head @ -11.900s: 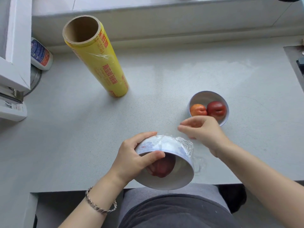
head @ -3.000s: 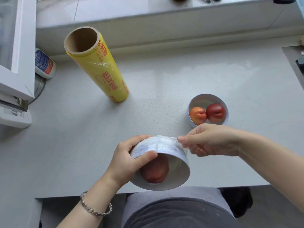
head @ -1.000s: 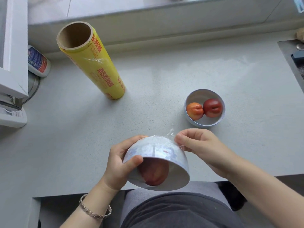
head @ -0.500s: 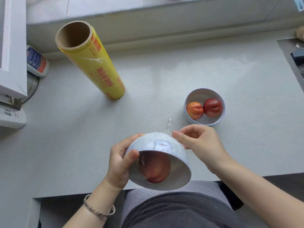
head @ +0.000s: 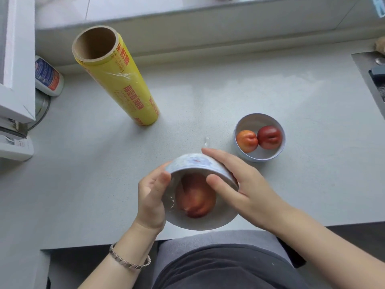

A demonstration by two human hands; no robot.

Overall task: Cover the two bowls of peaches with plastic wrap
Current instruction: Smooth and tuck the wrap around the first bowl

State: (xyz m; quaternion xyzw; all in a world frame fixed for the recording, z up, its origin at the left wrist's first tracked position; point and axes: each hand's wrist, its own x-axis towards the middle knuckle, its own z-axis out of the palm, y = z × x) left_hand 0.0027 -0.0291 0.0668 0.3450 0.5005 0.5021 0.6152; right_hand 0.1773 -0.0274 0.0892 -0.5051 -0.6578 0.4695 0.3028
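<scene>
The tipped bowl point(head: 195, 163) sits between both hands above the tabletop point(head: 83, 184). The left hand point(head: 151, 195) grips its left rim. The right hand point(head: 239, 182) clasps its right side, thumb over the rim.

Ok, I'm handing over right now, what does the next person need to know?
Hands: the left hand grips the near bowl at its left rim, and the right hand grips its right side, thumb on the wrap across the mouth. The bowl is held tilted at the counter edge.
Done: near bowl looks wrapped, with a peach inside.
Left: set it down, then cover the far bowl, which shows no wrap. The roll stands upright, back left.
</scene>
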